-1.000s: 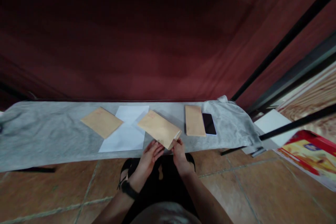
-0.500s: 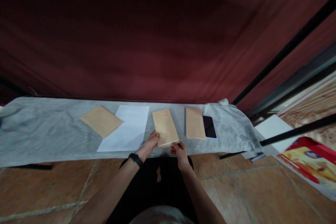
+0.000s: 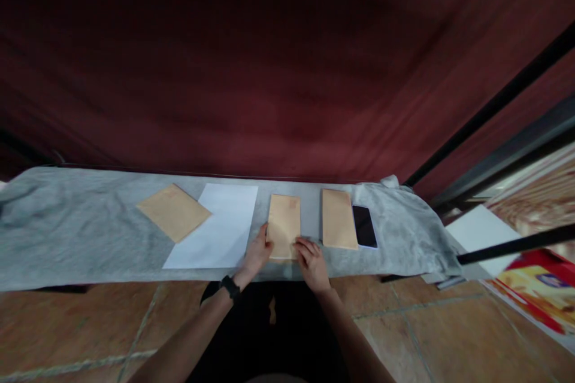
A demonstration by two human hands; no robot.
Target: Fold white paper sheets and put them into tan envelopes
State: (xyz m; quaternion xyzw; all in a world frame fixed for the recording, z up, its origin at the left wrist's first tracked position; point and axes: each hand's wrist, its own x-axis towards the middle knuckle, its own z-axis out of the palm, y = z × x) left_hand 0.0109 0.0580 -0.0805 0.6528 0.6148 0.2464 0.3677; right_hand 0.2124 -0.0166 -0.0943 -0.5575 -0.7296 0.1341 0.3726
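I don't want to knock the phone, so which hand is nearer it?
Right. The right hand is left of the phone, touching the middle envelope; the left hand is farther left, at that envelope's left edge.

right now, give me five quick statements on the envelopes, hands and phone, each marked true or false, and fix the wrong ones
1. The left hand and right hand both touch the middle envelope. True.
2. The leftmost envelope overlaps the white sheet. True.
3. The right arm wears a band. False: the dark band is on the left arm.
4. The phone lies to the right of the rightmost envelope. True.
5. The phone lies on the white sheet. False: it lies on the gray cloth, well apart from the sheet.
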